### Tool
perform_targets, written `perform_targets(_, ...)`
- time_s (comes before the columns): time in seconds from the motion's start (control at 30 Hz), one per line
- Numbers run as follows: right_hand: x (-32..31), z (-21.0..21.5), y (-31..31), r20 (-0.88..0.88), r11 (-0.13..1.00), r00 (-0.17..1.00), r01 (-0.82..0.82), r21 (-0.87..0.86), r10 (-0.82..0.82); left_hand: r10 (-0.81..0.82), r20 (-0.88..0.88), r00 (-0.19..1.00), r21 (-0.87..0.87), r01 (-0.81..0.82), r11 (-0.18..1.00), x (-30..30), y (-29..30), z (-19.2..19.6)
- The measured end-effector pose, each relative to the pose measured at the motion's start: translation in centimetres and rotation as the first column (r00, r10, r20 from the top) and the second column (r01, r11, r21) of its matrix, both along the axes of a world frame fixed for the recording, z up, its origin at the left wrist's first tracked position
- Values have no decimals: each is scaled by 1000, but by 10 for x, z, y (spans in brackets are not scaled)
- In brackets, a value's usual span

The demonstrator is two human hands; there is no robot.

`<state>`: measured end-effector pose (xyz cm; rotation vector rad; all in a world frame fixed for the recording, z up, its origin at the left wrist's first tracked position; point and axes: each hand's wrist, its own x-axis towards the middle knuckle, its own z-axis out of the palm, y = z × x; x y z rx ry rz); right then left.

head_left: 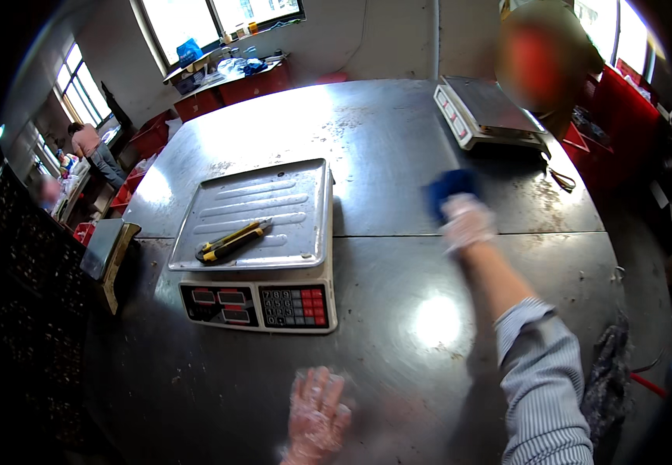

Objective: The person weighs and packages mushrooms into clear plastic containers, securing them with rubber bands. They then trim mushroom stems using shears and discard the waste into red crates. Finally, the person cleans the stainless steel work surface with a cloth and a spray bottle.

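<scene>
right hand (468, 220) curled on blue cloth (454, 188) (blurred; bunched perhaps for grip), over desk (398, 271), right of scale (297, 306) | left hand (319, 411) loosely spread, holding nothing, perhaps balancing our reach | yellow-black hand tool (231, 243) on pan (254, 200), maybe kept handy

Colours & patterns, itemised

Logged by me, remote stn., approx. shades:
- Cloth (452, 192): dk. blue.
- R hand (468, 223): gloved, clear to milky wht.
- L hand (320, 415): gloved, same.
- R sleeve (545, 380): blue-grey & wht., fine stripes.
- Near scale (281, 277): off-wht. body; silver pan (289, 236) w/ parallel raised ribs; blk. front panels; keypad (303, 307) grey & red keys.
- Cutter knife (233, 242): yel. & blk.
- Table (386, 325): silver-grey, brownish specks up top & far R.
- Far scale (495, 112): off-wht. body, dk. grey top.
- Co-worker at far L (95, 147): pink top, blue-grey trousers.
- Bin, L bkgd. (152, 136): red.
- Wall (390, 39): pale grey-beige.
</scene>
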<state>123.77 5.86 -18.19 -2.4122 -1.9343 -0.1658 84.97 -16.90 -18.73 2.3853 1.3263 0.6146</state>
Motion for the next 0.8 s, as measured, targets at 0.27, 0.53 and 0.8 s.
perform_targets(0.27,-154,2,-253,-401,447,347,-875,187,848,208,270,940,13,-219,976,-7,-10,-10)
perform_targets(0.53,89,-29,-184,-137,930,990,80,358,-33,78,117,990,49,-84,995,3,-5,-9)
perform_targets(0.8,-181,-16,-280,-404,640,526,-733,230,748,235,215,948,-50,-230,972,-11,-10,-24)
